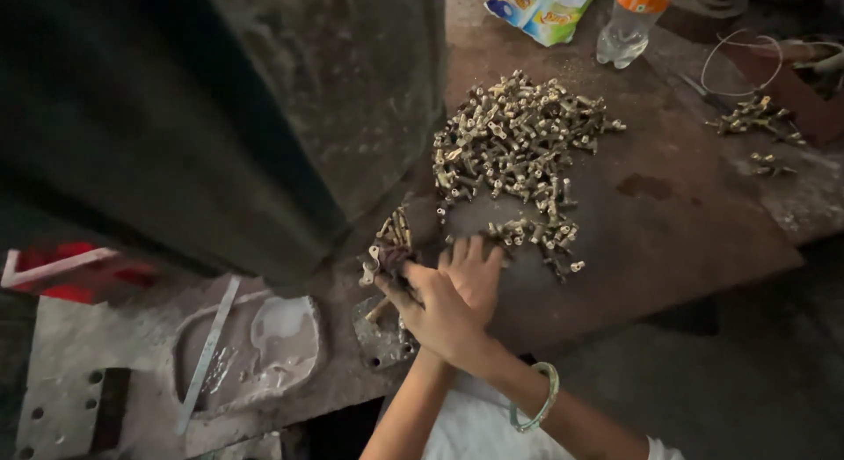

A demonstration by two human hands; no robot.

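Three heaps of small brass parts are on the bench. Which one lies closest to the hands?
The big heap in the middle: its lower edge reaches the fingers of the right hand. The two small clusters lie far off by the wire loop.

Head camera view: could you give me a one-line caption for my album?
Two hands, left over right, gather small brass fittings from a heap on a worn metal workbench beside a dark machine.

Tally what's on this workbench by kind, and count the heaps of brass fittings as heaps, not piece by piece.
Heaps of brass fittings: 3, a large heap, a small heap, a bunch by the hands
Plastic bottle: 1
Snack packet: 1
Wire loop: 1
Total: 6
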